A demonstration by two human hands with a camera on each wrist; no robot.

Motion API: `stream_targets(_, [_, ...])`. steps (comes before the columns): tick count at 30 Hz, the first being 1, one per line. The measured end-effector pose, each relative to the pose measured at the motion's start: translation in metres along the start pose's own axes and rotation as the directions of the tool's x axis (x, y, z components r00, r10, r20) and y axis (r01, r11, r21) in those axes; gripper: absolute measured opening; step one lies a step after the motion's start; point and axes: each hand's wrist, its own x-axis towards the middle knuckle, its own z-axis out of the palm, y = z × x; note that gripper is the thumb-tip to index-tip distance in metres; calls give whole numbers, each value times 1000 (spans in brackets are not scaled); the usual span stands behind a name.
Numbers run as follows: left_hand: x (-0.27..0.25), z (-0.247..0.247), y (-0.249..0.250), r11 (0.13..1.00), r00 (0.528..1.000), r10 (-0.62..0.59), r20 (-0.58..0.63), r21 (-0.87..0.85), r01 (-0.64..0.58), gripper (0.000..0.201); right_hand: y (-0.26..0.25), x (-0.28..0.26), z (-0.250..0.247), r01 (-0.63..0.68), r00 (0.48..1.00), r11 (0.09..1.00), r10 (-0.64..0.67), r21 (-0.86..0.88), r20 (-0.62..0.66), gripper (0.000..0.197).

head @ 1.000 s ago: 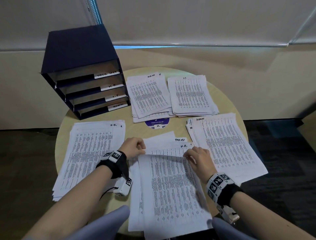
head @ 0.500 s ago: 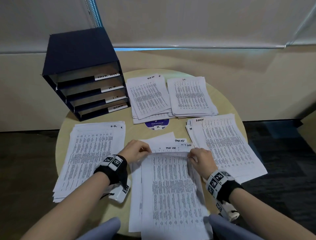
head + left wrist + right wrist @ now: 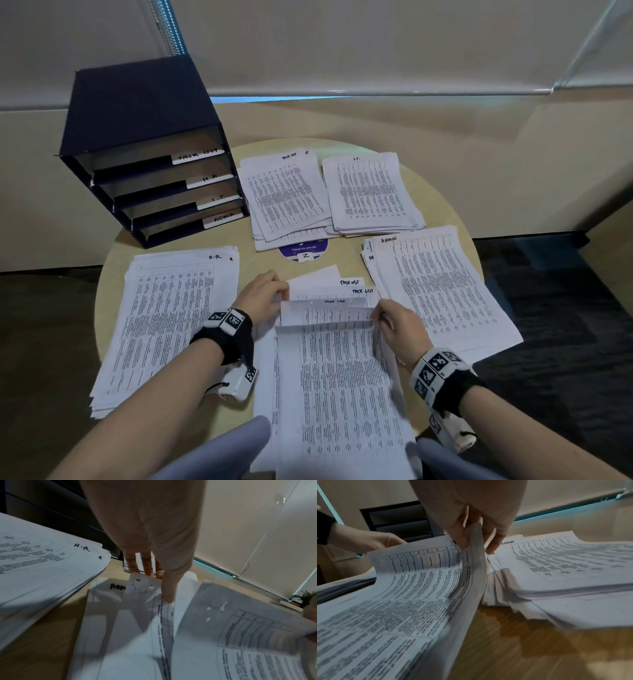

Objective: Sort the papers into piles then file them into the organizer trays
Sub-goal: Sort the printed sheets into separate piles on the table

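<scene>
A loose stack of printed papers (image 3: 339, 394) lies at the table's near edge. My left hand (image 3: 282, 298) pinches a punched sheet's top-left corner (image 3: 142, 586) between thumb and fingers. My right hand (image 3: 380, 317) pinches the top-right corner of the upper sheets (image 3: 471, 555) and curls them back towards me. Sheets marked "Task list" (image 3: 359, 291) show underneath. Four sorted piles lie around: H.R. (image 3: 164, 318), Task list (image 3: 287, 195), I.T. (image 3: 371, 192) and Admin (image 3: 438, 291). The dark blue organizer (image 3: 144, 154) stands at the back left with four labelled trays.
A round purple sticker (image 3: 303, 250) sits mid-table, partly under the Task list pile. The round wooden table (image 3: 445, 212) stands against a beige wall with a lowered blind. Dark carpet lies on both sides. My knees (image 3: 239, 445) are at the near edge.
Both hands have leafed further through the stack's top edge. The upper sheets are now curled back towards me, and a Task list sheet shows where an H.R. sheet showed before.
</scene>
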Motion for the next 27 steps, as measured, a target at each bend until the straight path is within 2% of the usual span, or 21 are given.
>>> stream_targets(5, [-9, 3, 7, 986, 990, 135, 43, 95, -139, 21, 1, -1, 1, 10, 1000, 1000, -10, -16, 27, 23])
stream_targets(8, [-5, 5, 9, 989, 991, 126, 52, 68, -130, 28, 6, 0, 4, 1, 1000, 1000, -1, -4, 10, 25])
stream_targets(11, [4, 3, 15, 987, 990, 103, 100, 113, -114, 31, 9, 1, 5, -16, 1000, 1000, 16, 22, 1, 24])
stream_targets(18, [-8, 22, 16, 968, 970, 237, 47, 69, -240, 19, 11, -3, 3, -44, 999, 999, 44, 25, -14, 19])
stream_targets(20, [-13, 28, 19, 978, 977, 208, 44, 21, -209, 31, 12, -2, 7, -51, 999, 998, 52, 39, -16, 20])
stream_targets(23, [-5, 23, 16, 996, 997, 73, 22, -57, -72, 52, 12, 3, 13, -37, 999, 998, 37, 47, 2, 27])
stream_targets(25, [5, 19, 9, 999, 999, 3, 39, 42, -4, 58, 10, 7, 15, -28, 1000, 999, 27, 43, 13, 29])
stream_targets(27, [14, 14, 3, 987, 993, -49, 110, 161, 31, 66, 8, 10, 17, -27, 999, 999, 27, 37, 23, 34])
